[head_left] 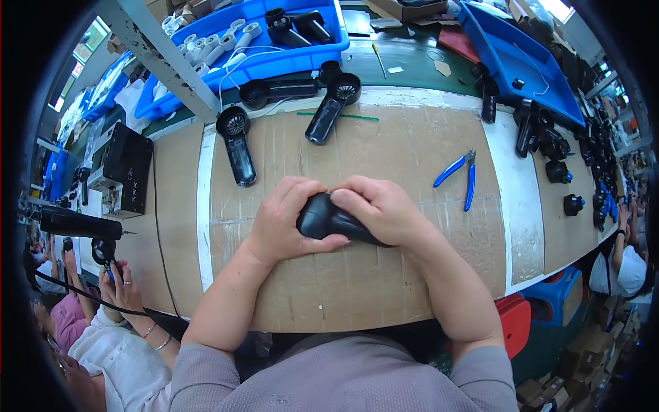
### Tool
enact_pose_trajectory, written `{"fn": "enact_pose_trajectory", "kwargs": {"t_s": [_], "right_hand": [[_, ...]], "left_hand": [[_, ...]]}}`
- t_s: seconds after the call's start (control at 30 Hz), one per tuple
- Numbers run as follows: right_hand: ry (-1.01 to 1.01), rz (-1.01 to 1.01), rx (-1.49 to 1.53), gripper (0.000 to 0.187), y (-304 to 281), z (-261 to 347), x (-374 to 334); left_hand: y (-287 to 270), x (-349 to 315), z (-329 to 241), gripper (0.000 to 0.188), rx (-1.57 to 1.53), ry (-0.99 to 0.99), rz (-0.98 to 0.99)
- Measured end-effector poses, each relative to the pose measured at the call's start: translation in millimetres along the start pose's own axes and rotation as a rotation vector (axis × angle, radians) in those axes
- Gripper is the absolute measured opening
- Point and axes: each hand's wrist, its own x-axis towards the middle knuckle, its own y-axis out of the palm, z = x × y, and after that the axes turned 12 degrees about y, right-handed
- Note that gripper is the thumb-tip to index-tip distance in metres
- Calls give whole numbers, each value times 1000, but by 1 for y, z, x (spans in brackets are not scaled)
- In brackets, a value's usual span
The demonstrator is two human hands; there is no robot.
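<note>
Head: cardboard-topped bench (pixel 371 288), green floor (pixel 546 347)

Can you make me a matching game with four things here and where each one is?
Things:
1. black casing
2. blue-handled cutters
3. white round parts
4. red stool

Places:
A. in a blue tray
B. beside a blue stool
C. held in the left hand and right hand
D. on the cardboard, right of both hands

Pairs: 1-C, 2-D, 3-A, 4-B
</note>
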Motion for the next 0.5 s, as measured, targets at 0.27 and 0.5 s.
{"fn": "enact_pose_trajectory", "kwargs": {"t_s": [0.27,0.5], "right_hand": [[-231,89,-22,35,-16,-9,-14],[-336,130,111,46,-11,-11,-9]], "left_hand": [[-13,-3,0,81,58,-45,-53],[-5,-8,-9,92,-563,-222,-446]]}}
